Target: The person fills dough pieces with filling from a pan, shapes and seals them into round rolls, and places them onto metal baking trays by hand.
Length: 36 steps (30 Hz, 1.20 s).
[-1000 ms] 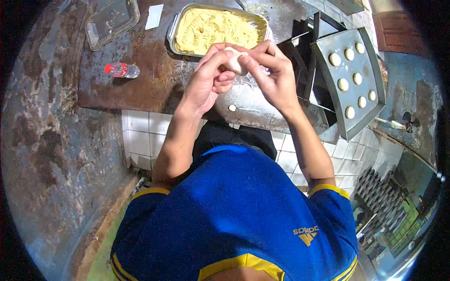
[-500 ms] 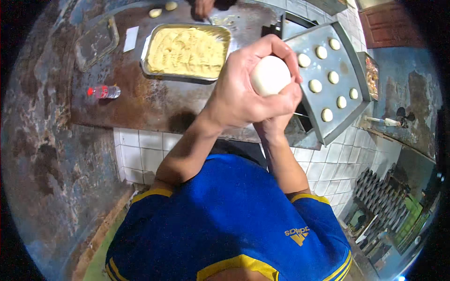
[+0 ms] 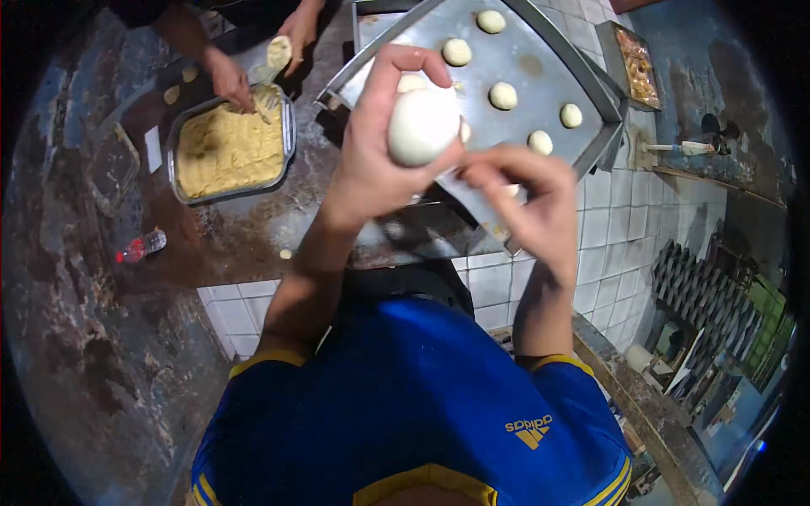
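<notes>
Dough ball (image 3: 423, 126), smooth, round and pale, sits in the left hand (image 3: 380, 160), whose fingers curl up around its far side while the thumb closes under it near the palm. It is held up above the counter's near edge, in front of the blue shirt (image 3: 405, 396). The right hand (image 3: 531, 207) is just right of the ball and a little lower, its fingers bent inward and pinched loosely toward the thumb; it holds nothing that can be made out, and its fingertips come close to the left thumb without clearly touching the ball.

Beyond both hands lies a metal tray (image 3: 540, 84), tilted in the view, with several small dough rounds (image 3: 503, 95) spaced apart on it; one round is partly hidden behind the held ball. Far left of the left hand stands a rectangular pan (image 3: 287, 135) filled with yellow crumbly filling (image 3: 228, 152). At the pan's far end another person's hands (image 3: 229, 80) work: one presses at the filling, the other holds a small flat piece of dough. Left of the left forearm, on the dark counter (image 3: 253, 236), lies a small bottle (image 3: 142, 246) with a red cap. White tiles (image 3: 245, 316) face the counter's front below the arms.
</notes>
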### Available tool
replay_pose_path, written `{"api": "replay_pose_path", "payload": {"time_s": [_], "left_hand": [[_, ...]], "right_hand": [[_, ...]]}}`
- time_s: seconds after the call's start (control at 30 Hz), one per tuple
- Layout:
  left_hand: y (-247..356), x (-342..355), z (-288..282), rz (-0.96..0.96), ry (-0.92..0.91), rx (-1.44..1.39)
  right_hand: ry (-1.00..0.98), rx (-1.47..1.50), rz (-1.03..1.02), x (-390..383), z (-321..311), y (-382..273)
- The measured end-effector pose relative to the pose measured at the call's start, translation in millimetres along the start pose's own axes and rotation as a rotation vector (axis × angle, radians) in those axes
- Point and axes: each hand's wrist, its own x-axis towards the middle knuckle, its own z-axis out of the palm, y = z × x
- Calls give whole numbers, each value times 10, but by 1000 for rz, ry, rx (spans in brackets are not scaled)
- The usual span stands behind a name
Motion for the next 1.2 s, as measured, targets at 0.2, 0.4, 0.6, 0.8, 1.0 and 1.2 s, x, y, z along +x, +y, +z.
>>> {"api": "replay_pose_path", "payload": {"time_s": [0.2, 0.4, 0.6, 0.8, 1.0, 1.2], "left_hand": [[-910, 384, 950, -82, -240, 59], [-1560, 1144, 1574, -71, -366, 303], [-1617, 1188, 1198, -136, -293, 449], [-1015, -104, 159, -430, 126, 130], [-724, -1682, -401, -593, 258, 172], [-986, -1720, 279, -706, 306, -399]], "right_hand": [[168, -154, -28, 311, -754, 594], [267, -78, 44, 755, -1516, 1345], [228, -742, -3, 1304, -1841, 2558], [53, -1317, -225, 1289, -1505, 2958], [137, -546, 79, 1575, -1971, 2875], [110, -1083, 53, 1383, -1574, 3072]]}}
